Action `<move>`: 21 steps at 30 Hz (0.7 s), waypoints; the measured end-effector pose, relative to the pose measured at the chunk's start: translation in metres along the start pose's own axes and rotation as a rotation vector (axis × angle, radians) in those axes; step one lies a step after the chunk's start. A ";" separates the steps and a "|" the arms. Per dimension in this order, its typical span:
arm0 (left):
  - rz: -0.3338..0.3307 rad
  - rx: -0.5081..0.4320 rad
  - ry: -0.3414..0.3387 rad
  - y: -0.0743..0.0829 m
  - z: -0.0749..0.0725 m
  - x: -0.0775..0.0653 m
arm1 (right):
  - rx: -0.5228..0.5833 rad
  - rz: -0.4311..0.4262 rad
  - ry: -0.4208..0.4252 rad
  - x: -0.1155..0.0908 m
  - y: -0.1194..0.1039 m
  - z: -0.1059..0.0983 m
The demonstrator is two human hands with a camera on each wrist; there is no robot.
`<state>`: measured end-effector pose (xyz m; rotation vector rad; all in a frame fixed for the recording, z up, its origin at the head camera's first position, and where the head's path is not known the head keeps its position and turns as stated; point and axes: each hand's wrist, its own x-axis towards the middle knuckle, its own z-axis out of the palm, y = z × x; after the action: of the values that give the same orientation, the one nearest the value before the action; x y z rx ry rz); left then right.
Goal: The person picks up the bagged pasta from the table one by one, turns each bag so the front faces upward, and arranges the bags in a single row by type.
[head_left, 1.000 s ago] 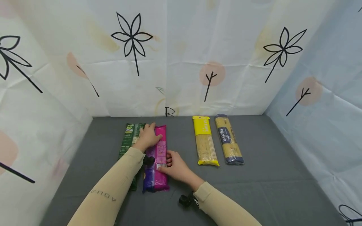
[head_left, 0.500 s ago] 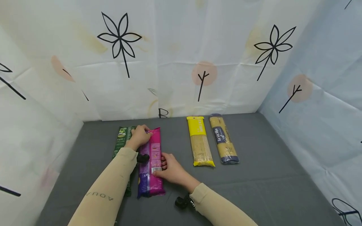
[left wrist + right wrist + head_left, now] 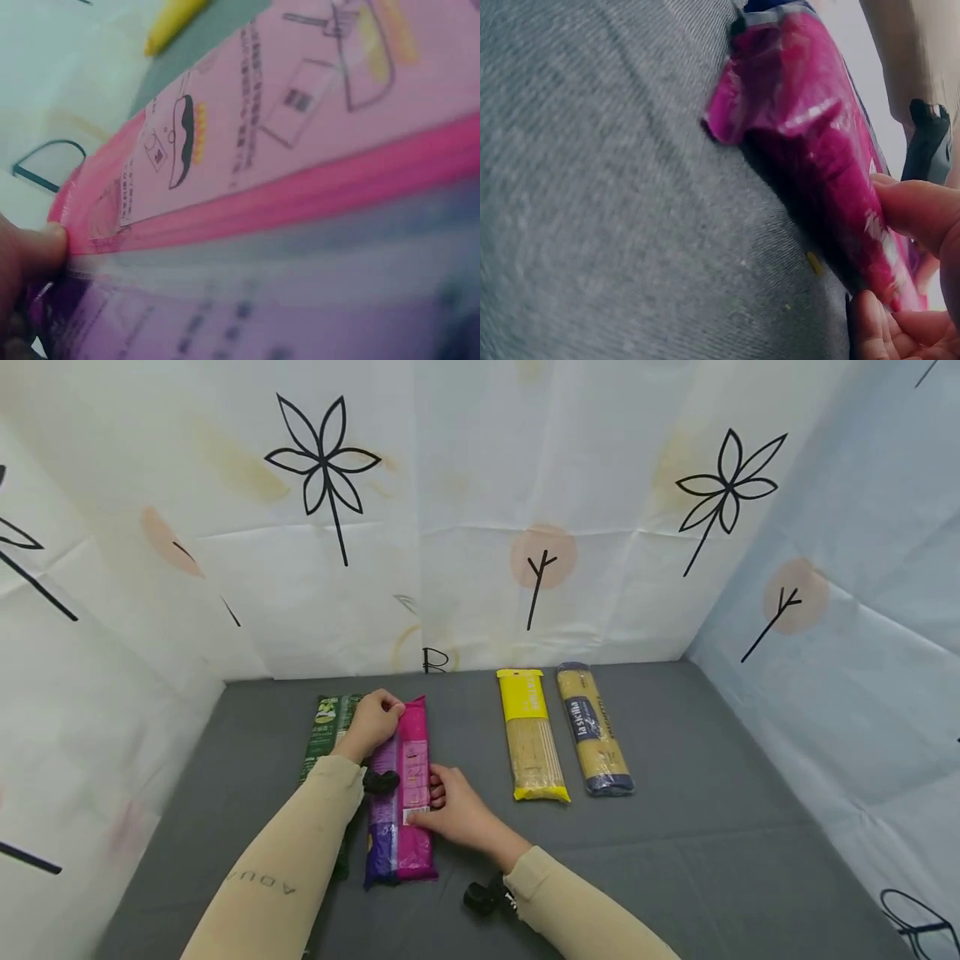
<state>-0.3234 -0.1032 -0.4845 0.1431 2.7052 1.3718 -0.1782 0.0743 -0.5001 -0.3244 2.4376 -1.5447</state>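
A glossy pink and purple packet [image 3: 416, 852] lies lengthwise on the left half of the grey table, printed panels facing up. My left hand [image 3: 370, 725] pinches its far end; in the left wrist view the thumb [image 3: 41, 251] presses on that end, the other fingers mostly hidden. My right hand [image 3: 465, 812] grips the packet's right edge, thumb on top and fingers curled at the side. In the right wrist view the packet's crinkled near end [image 3: 802, 82] shows. Just left lies a green packet [image 3: 321, 739], partly covered by the left hand and forearm.
Right of the hands lie a yellow-ended packet of spaghetti [image 3: 537, 752] and a pasta packet with dark blue bands [image 3: 600, 747]. A black wrist camera [image 3: 483, 897] hangs by the right cuff. Patterned cloth walls [image 3: 465, 485] stand behind and on both sides.
The left hand's fingers have drawn in from spread over the packet's far end to a pinch on it. The right hand keeps its place on the edge. The head view has shifted slightly.
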 end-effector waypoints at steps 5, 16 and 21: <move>-0.022 -0.158 0.024 0.011 -0.003 -0.005 | 0.070 0.020 0.006 -0.003 -0.001 0.000; -0.108 -0.327 0.167 0.042 -0.017 -0.015 | 0.295 0.040 -0.004 -0.013 -0.010 0.002; -0.077 -0.379 0.228 0.051 -0.021 -0.020 | 0.320 0.010 0.046 -0.014 -0.014 -0.004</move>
<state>-0.3047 -0.0927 -0.4294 -0.1564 2.5211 1.9461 -0.1654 0.0759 -0.4843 -0.2169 2.1694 -1.9194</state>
